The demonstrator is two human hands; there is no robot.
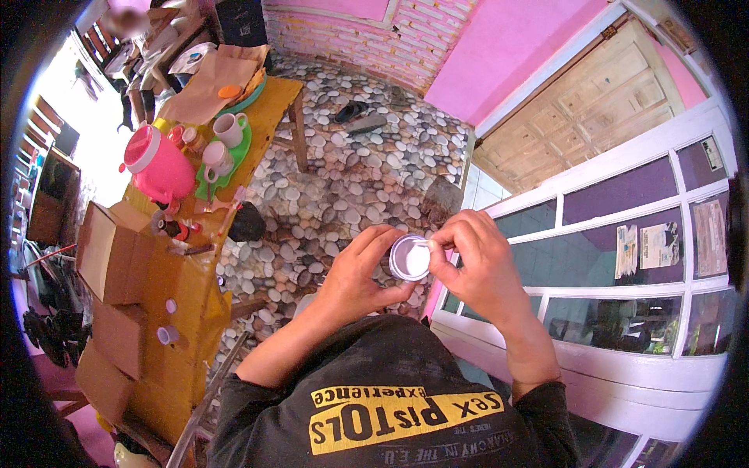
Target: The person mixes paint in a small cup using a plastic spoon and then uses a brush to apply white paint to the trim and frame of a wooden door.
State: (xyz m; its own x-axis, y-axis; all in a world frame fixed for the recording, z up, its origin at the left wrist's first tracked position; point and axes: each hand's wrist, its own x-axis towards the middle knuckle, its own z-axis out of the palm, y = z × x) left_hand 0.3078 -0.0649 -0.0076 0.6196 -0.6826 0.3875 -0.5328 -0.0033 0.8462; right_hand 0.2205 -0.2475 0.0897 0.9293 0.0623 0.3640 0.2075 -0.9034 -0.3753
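Far left: cardboard box (113, 253), flaps spread, standing on long yellow-brown table (199, 300). Next, further back on same table: pink jug (160, 168) with pink lid, upright. Nearer the body, on bare tabletop: small pale purple tub (168, 335), with flat round disc (171, 306) of like colour near, apart from tub. Behind jug: small jars (191, 140), partly hidden. Toward far end: sheet of brown paper (204, 82). Just right of jug: green tray (207, 189) carrying two pale mugs (217, 158), both upright. Right end of paper: teal dish (253, 101), partly covered.

Middle: pebble-patterned floor (312, 171), dark footwear (365, 124) lying toward back wall.

Centre: left hand (359, 269) half curled, fingers and thumb parted about a cup's width, bracing left side of small whitish cup (398, 256). Cup held up in front of dark shirt (273, 421), over floor, well apart from table. Mouth tilted toward camera. White patch inside, toward right; cannot tell whether base, contents or a loose piece.

Then right hand (472, 253): thumb and forefinger pinched on cup's right rim, other fingers bent in. Exact contact hidden by fingertips.

Far right: wooden door (581, 113) behind, white-framed glass panels (616, 288) nearer, papers (659, 246) stuck on glass.
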